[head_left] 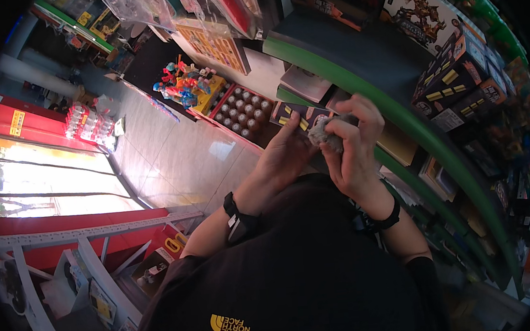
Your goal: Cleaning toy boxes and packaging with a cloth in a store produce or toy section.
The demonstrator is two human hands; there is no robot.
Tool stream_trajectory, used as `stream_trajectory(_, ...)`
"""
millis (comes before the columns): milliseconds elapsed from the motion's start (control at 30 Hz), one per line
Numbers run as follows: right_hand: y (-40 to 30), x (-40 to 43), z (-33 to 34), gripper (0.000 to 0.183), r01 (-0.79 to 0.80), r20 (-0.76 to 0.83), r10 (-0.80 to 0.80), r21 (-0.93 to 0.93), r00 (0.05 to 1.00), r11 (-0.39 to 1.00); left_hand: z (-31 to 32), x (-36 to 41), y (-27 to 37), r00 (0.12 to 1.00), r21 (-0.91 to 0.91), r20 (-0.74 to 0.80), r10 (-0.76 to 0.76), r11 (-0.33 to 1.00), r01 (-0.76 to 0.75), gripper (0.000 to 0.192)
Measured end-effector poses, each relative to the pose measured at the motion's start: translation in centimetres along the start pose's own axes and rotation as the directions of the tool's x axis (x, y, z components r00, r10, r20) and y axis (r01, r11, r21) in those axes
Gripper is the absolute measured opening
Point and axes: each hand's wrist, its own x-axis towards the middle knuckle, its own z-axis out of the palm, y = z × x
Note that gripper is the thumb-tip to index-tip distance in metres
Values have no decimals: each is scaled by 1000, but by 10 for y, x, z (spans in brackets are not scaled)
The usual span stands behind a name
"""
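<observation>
My left hand (287, 151) grips a small dark box (284, 112) with yellow bars printed on it, the thumb lying on its near face. In my right hand (360, 143) is a crumpled grey cloth (326, 134), bunched between the fingers and pressed close to the box's right end. That end of the box is partly hidden by the cloth and fingers. Both hands are in front of my chest, beside the green shelf edge (357, 86). Similar dark boxes with yellow bars (451, 78) stand on the shelf to the right.
A crate of capped bottles (243, 110) sits on the floor beyond my hands. Colourful toy figures (184, 85) stand left of it. Wrapped bottle packs (89, 124) lie near the red-framed window. A white metal rack (84, 257) is at lower left. A robot-picture box (422, 14) stands upper right.
</observation>
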Motion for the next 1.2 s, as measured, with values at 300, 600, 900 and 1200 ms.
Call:
stream_trajectory(300, 16, -2, -1, 25, -290, 119, 272, 182, 955, 940, 4, -5, 5, 997, 85, -81, -14, 996, 21, 39)
stream_trajectory(600, 74, -28, -4, 35, -603, 140, 762, 707, 632, 370, -16, 8, 19, 989, -166, -127, 76, 981, -97, 43)
stream_trajectory(900, 9, 5, 3, 40, -36, 70, 23, 194, 997, 980, -11, 9, 8, 977, -56, -184, 107, 991, -119, 48)
stream_trajectory(1200, 24, -15, 17, 41, -77, 24, 74, 163, 997, 984, -1, 3, 8, 986, -49, -163, 25, 998, -33, 44)
